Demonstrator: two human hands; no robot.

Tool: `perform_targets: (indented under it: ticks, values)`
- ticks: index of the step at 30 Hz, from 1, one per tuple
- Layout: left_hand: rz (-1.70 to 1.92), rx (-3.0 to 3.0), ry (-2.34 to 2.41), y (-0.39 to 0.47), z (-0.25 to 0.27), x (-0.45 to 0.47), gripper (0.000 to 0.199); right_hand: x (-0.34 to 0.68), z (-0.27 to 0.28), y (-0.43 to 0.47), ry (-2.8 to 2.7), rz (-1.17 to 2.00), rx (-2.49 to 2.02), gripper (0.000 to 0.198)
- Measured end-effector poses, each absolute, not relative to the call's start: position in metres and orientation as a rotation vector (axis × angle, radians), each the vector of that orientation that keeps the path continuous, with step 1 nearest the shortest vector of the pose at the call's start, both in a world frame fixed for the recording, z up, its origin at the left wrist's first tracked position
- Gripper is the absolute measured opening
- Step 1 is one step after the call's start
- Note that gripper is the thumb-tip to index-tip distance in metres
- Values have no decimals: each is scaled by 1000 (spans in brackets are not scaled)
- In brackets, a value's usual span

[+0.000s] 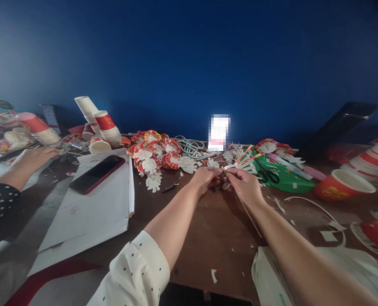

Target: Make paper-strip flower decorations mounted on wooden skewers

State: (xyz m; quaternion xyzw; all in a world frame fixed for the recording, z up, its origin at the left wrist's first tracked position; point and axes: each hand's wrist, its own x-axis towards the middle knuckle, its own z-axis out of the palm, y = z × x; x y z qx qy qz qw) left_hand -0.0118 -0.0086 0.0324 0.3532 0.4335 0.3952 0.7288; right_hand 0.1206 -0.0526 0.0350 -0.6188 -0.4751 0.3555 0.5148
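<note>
Near the middle of the table, my left hand and my right hand meet with fingers closed in a pinch. Between their fingertips shows the yellowish upper end of a thin stick, which slants down to the right beneath my right hand. A curved white strip shows at the right fingertips; what fixes it is hidden. Just behind are cut white paper scraps and a bundle of thin white and orange strips. Black-handled scissors lie right of my right hand on a green sheet.
Red-and-white paper flowers are heaped at the back, beside a lit screen. Left, a phone rests on a white board, with another person's hand beyond. Paper cups stand right, near a white bag.
</note>
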Motion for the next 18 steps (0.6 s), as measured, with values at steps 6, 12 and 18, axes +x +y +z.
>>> perform_targets:
  ticks: [6,12,18]
  values:
    - [894,807,931,-7,26,-12,25,118,38,-53,-1109,897,-1450,26]
    - [901,818,860,-4,20,-11,34,117,35,-54,-1152,864,-1443,26]
    - [899,894,851,-1,12,-10,38,120,29,-54,-1246,844,-1429,25]
